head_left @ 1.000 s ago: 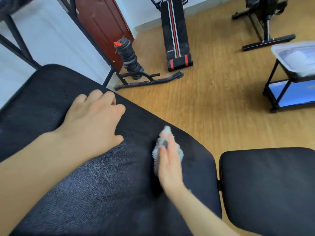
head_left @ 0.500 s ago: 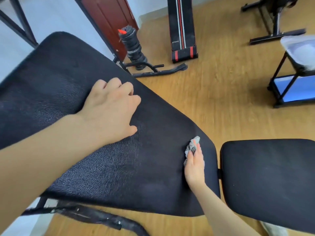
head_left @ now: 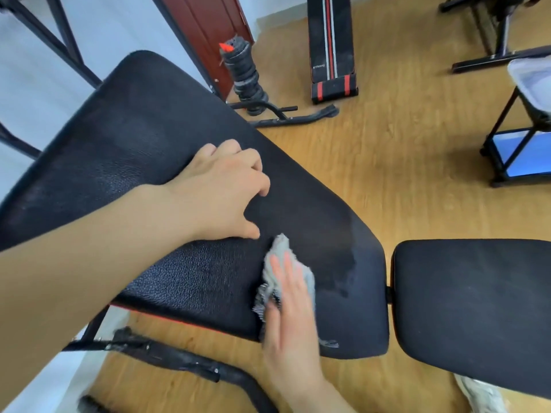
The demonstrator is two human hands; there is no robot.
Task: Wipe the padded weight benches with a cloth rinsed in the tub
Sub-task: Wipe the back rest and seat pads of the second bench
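Note:
A black padded bench back pad (head_left: 143, 150) slants across the left and middle of the view. Its black seat pad (head_left: 477, 308) lies at the lower right. My left hand (head_left: 220, 189) rests flat on the back pad with fingers bent, holding nothing. My right hand (head_left: 290, 299) presses a grey cloth (head_left: 280, 254) against the pad near its lower end, fingers stretched over it. A damp, darker patch (head_left: 343, 257) shows on the pad to the right of the cloth. The clear plastic tub (head_left: 529, 76) stands on a black cart at the right edge.
A black and red sit-up bench (head_left: 331, 52) lies on the wooden floor at the back. A stack of black weight plates (head_left: 243, 73) stands by a dark red door (head_left: 205, 34). A black cart frame (head_left: 512, 138) is at right. The bench's floor frame (head_left: 185, 362) runs below.
My right hand has slid the cloth leftward and inward on the back pad, away from its right edge. My left hand stays resting on the pad. The camera has tilted slightly.

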